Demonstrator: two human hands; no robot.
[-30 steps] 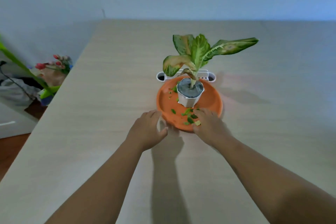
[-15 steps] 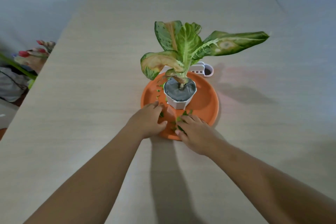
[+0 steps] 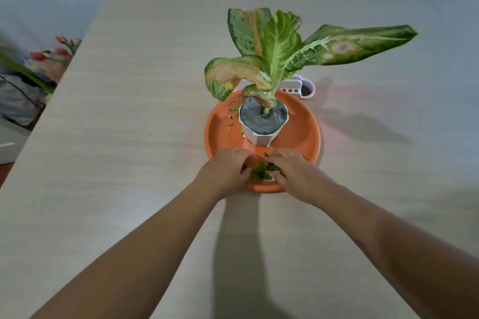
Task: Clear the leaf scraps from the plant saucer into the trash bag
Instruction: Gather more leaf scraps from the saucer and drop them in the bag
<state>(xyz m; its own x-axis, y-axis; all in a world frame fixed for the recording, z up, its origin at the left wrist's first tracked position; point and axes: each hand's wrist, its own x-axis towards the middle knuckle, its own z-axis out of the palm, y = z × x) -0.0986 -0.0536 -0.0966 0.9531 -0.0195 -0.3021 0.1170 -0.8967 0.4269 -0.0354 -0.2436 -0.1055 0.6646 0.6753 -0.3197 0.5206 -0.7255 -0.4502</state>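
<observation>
An orange plant saucer (image 3: 302, 132) sits on the table with a white pot (image 3: 261, 134) holding a variegated plant (image 3: 277, 46). A small heap of green leaf scraps (image 3: 261, 172) lies at the saucer's near rim. My left hand (image 3: 224, 169) and my right hand (image 3: 294, 171) rest on the saucer on either side of the heap, fingers curled in and touching the scraps. A few loose scraps (image 3: 232, 118) lie on the saucer's left side beside the pot. No trash bag is in view.
A white holder with round openings (image 3: 304, 88) stands behind the saucer. Off the table's left edge are artificial flowers (image 3: 51, 55) and grey cloth (image 3: 18, 101). The light wooden table (image 3: 129, 137) extends on all sides.
Both hands have moved in onto the saucer's near rim and pushed the scattered scraps together into a heap between them. The camera has moved closer.
</observation>
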